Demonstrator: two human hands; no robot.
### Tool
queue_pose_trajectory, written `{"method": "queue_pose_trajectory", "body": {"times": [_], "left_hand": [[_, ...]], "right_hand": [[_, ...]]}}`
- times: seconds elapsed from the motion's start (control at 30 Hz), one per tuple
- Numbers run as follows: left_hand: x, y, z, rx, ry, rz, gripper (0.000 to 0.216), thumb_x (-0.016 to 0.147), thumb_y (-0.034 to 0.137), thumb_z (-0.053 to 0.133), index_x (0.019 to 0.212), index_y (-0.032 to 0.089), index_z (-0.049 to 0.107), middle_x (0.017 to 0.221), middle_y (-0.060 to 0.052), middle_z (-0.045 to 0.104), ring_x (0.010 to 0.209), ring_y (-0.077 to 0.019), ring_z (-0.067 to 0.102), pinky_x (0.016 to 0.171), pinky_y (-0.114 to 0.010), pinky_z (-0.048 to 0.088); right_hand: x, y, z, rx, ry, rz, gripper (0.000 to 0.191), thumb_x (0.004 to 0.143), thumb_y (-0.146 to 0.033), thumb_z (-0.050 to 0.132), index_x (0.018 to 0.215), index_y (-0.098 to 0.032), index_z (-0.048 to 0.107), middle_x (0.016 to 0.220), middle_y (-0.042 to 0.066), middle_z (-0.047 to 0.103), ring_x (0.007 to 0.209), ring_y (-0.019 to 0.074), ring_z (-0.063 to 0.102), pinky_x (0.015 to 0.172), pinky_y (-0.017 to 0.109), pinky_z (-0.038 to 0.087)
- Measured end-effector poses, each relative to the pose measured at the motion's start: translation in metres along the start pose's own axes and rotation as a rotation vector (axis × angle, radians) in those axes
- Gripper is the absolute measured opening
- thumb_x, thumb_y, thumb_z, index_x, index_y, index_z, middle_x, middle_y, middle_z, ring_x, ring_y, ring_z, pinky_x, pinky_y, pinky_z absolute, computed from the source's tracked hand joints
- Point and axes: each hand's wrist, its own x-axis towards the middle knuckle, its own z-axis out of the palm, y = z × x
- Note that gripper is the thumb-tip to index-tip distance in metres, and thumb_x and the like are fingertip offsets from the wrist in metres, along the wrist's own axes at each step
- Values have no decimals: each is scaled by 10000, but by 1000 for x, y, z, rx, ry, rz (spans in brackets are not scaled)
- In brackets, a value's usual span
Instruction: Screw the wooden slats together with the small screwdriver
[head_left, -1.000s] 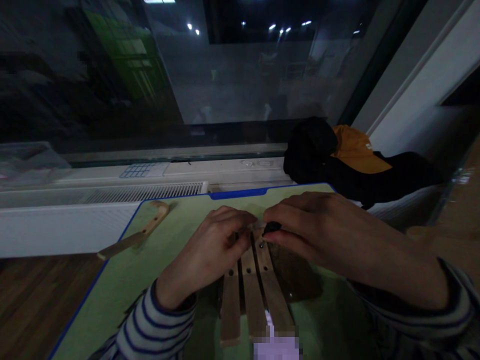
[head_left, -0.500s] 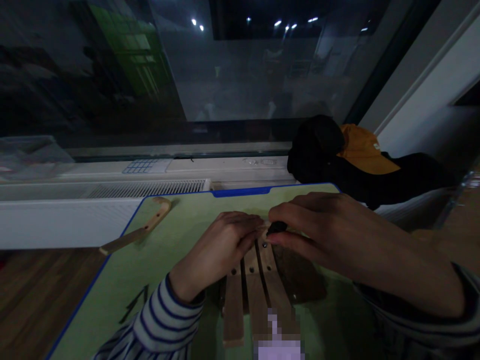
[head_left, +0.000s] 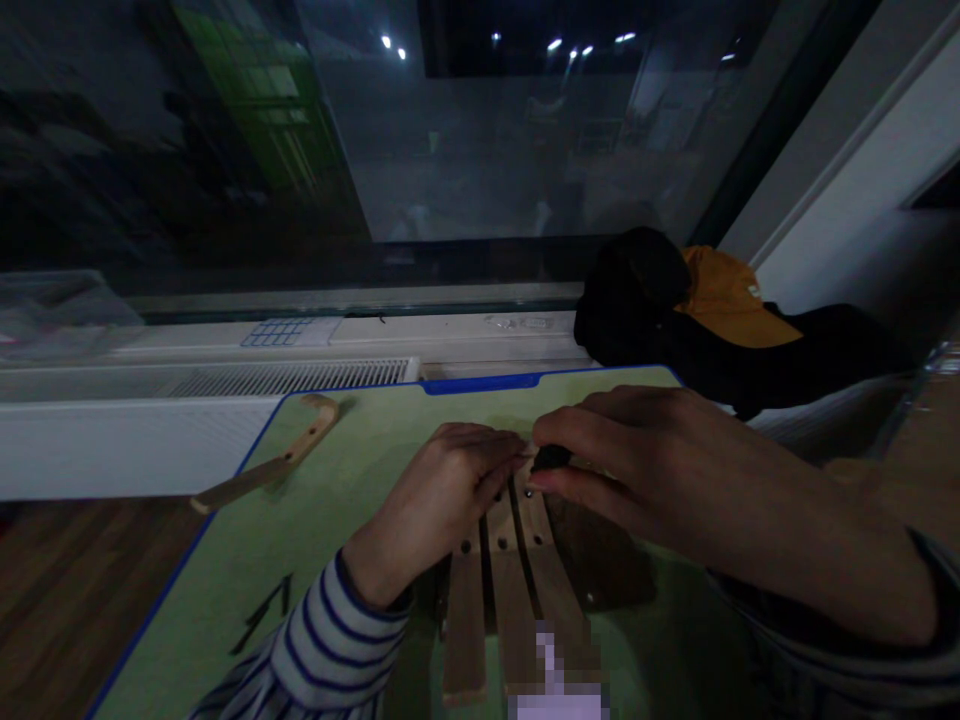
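The right hand (head_left: 637,460) pinches a small dark piece (head_left: 553,458) at the far end of three wooden slats (head_left: 513,585), which lie over the green table (head_left: 367,430). The left hand (head_left: 431,495) rests over them; whether it grips, I cannot tell.

A dark window (head_left: 465,190) rises behind a white radiator (head_left: 135,450)

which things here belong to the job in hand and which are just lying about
Belong:
three pale wooden slats with holes, left hand at their far ends
small black object pinched in the right hand
bent wooden strip with holes, probably another part

Lying about, it seems:
orange fabric cap
black fabric heap
white paper with blue grid lines
clear plastic container
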Motion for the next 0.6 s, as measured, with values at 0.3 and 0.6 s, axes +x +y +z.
{"method": "queue_pose_trajectory", "body": {"times": [0.3, 0.6], "left_hand": [[-1, 4, -9, 84, 32, 21, 157, 902, 237, 525, 965, 177, 656, 935, -50, 713, 892, -197, 652, 831, -351, 494], [-38, 55, -31, 64, 24, 205, 297, 945, 280, 416, 764, 210, 641, 695, 28, 697, 620, -112, 647, 592, -199, 532]], "right_hand": [[0, 3, 3, 16, -23, 10, 194, 910, -391, 462, 940, -217, 542, 757, -7, 647, 661, 190, 630, 579, 311, 427], [-1, 3, 0, 98, -57, 36, 176, 933, -373, 426, 956, -227, 522, 779, -17, 646, 638, 163, 608, 551, 292, 402]]}}
